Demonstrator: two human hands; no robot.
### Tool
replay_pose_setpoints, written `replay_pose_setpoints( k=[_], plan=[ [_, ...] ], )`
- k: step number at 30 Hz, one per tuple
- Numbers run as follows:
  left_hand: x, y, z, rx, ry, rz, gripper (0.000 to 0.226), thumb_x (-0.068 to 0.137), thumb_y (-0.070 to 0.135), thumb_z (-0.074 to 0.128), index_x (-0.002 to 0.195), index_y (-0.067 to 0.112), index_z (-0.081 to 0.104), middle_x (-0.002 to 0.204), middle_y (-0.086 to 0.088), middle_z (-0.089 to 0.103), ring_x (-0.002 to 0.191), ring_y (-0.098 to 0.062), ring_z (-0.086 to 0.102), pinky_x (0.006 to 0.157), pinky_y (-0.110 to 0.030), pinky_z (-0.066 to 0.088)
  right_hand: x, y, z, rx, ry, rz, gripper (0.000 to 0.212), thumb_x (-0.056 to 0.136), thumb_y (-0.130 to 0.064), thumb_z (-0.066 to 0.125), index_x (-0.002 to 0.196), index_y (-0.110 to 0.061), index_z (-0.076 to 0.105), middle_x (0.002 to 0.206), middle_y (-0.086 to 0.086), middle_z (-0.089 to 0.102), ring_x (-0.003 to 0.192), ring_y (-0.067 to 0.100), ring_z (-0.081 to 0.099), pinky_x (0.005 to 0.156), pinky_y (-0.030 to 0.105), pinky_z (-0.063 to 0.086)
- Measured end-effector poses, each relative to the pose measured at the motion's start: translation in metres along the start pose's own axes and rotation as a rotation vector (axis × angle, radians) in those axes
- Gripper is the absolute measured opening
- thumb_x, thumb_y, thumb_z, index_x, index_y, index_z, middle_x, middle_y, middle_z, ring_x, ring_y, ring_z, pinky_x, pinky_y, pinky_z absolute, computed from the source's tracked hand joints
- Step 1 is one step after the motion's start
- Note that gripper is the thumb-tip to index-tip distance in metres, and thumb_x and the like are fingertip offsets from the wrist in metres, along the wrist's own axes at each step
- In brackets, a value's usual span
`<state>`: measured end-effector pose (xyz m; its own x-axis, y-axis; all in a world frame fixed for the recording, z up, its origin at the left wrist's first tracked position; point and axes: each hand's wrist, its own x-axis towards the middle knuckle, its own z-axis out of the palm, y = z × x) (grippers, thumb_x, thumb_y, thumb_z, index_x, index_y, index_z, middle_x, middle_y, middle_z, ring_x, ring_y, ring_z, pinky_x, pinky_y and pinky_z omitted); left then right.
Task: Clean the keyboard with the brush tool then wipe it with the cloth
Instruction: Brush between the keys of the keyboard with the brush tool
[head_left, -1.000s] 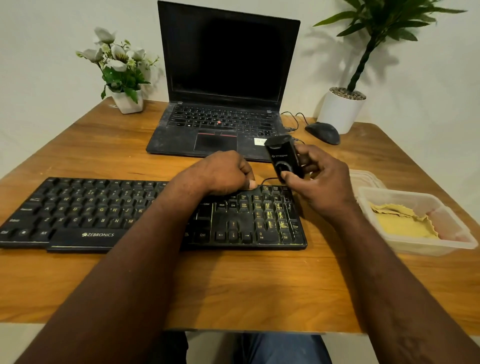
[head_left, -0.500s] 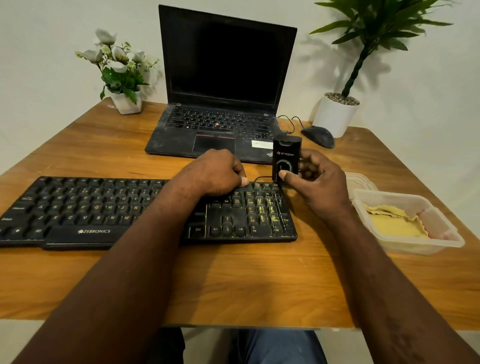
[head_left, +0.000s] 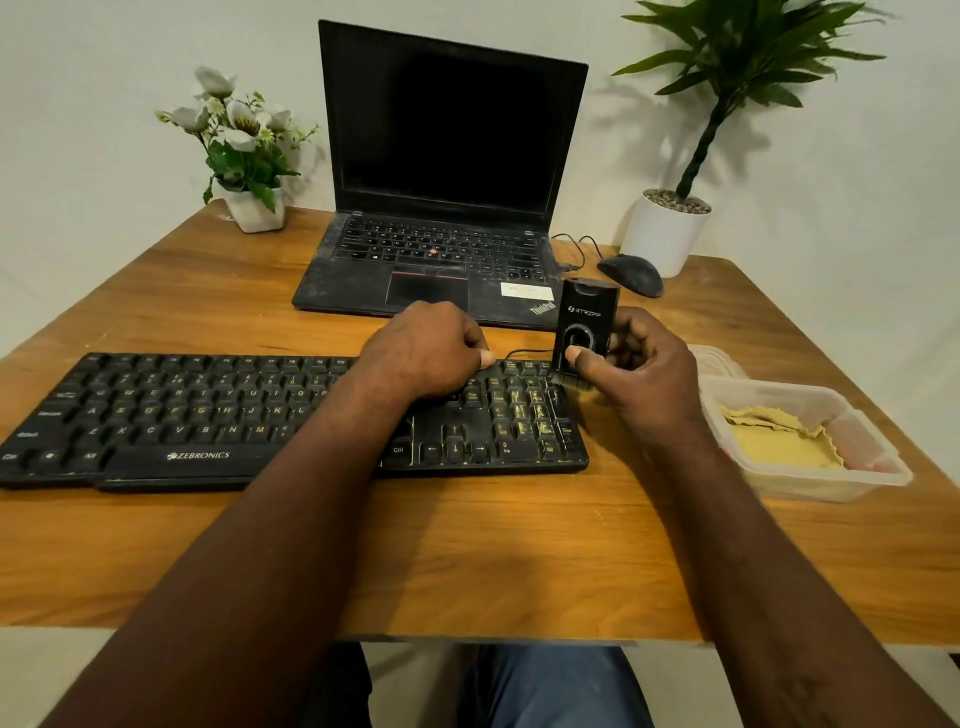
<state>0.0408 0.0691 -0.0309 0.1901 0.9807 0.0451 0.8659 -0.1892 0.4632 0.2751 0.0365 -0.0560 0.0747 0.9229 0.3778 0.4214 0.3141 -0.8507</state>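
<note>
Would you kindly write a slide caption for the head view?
The right hand holds the brush upright over the keyboard; the left hand rests on it.

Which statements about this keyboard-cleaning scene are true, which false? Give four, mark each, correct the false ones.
1. The right hand holds the brush tool upright at the keyboard's right end. True.
2. The cloth lies on the keyboard. False: the cloth lies in the plastic container.
3. The laptop screen is dark. True.
4. The left hand holds the mouse. False: the left hand rests on the keyboard; the mouse sits by the white pot.
</note>
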Motion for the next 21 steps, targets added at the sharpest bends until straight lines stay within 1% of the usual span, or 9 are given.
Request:
replay_pose_setpoints(
  k=[2,4,6,8,12,14,16,18,21],
  plan=[
    [-0.003,0.001,0.002,0.023,0.029,-0.008,0.017,0.099,0.036,0.062,0.112,0.034,0.074,0.103,0.008,0.070,0.096,-0.013,0.062,0.088,-0.043,0.056,-0.002,-0.002,0.002,-0.026,0.017,0.002,0.039,0.087,-0.024,0.082,0.123,-0.027,0.066,0.105,-0.007,0.073,0.093,0.005,0.069,0.073,0.020,0.057],
    [-0.006,0.003,0.004,0.045,0.054,-0.014,0.018,0.099,0.037,0.061,0.113,0.036,0.073,0.102,0.008,0.070,0.095,-0.013,0.062,0.087,-0.044,0.057,-0.005,-0.004,0.001,0.017,-0.010,0.023,0.037,0.088,-0.021,0.081,0.122,-0.025,0.067,0.106,-0.005,0.073,0.094,0.008,0.071,0.073,0.019,0.058],
    [-0.009,0.004,0.005,0.070,0.077,-0.011,0.018,0.099,0.040,0.060,0.112,0.036,0.073,0.102,0.008,0.071,0.094,-0.013,0.062,0.086,-0.043,0.057,-0.009,-0.005,-0.002,0.077,-0.051,0.044,0.030,0.088,-0.018,0.079,0.117,-0.024,0.070,0.105,0.000,0.075,0.094,0.016,0.073,0.073,0.027,0.061],
    [-0.011,0.004,0.005,0.074,0.092,-0.016,0.019,0.099,0.044,0.061,0.110,0.035,0.073,0.101,0.008,0.070,0.093,-0.013,0.062,0.085,-0.042,0.057,-0.012,-0.007,0.000,0.092,-0.046,0.049,0.028,0.089,-0.018,0.078,0.115,-0.024,0.070,0.104,0.000,0.076,0.094,0.019,0.074,0.078,0.037,0.064],
    [-0.014,0.005,0.006,0.082,0.120,-0.024,0.020,0.099,0.046,0.060,0.110,0.035,0.073,0.096,0.008,0.069,0.091,-0.013,0.062,0.080,-0.037,0.056,-0.010,-0.007,0.007,-0.021,0.066,0.035,0.036,0.088,-0.028,0.081,0.122,-0.027,0.069,0.104,-0.007,0.075,0.095,0.012,0.072,0.082,0.041,0.064],
    [-0.015,0.006,0.007,0.087,0.133,-0.018,0.021,0.099,0.045,0.060,0.111,0.035,0.073,0.094,0.008,0.068,0.089,-0.013,0.062,0.076,-0.035,0.054,-0.013,-0.007,0.004,0.020,0.038,0.059,0.031,0.088,-0.024,0.080,0.117,-0.027,0.070,0.103,-0.004,0.075,0.094,0.016,0.072,0.083,0.047,0.063],
    [-0.016,0.007,0.008,0.094,0.138,-0.015,0.021,0.099,0.044,0.059,0.112,0.035,0.072,0.094,0.009,0.067,0.088,-0.013,0.061,0.074,-0.034,0.052,-0.017,-0.009,0.000,0.090,-0.014,0.071,0.025,0.089,-0.017,0.078,0.112,-0.024,0.071,0.102,0.000,0.075,0.093,0.020,0.074,0.082,0.049,0.064],
    [-0.016,0.007,0.007,0.099,0.142,-0.018,0.020,0.100,0.043,0.059,0.113,0.035,0.072,0.093,0.009,0.066,0.088,-0.012,0.061,0.073,-0.033,0.050,-0.018,-0.010,0.000,0.100,-0.021,0.058,0.025,0.089,-0.016,0.077,0.112,-0.023,0.071,0.102,0.001,0.076,0.092,0.017,0.074,0.081,0.044,0.064],
    [-0.016,0.006,0.007,0.091,0.133,-0.018,0.021,0.100,0.042,0.059,0.114,0.035,0.072,0.093,0.010,0.064,0.089,-0.012,0.061,0.074,-0.034,0.052,-0.017,-0.011,0.003,0.011,0.035,0.024,0.034,0.089,-0.023,0.079,0.122,-0.024,0.068,0.106,-0.005,0.074,0.096,0.009,0.071,0.079,0.030,0.061]
  ],
)
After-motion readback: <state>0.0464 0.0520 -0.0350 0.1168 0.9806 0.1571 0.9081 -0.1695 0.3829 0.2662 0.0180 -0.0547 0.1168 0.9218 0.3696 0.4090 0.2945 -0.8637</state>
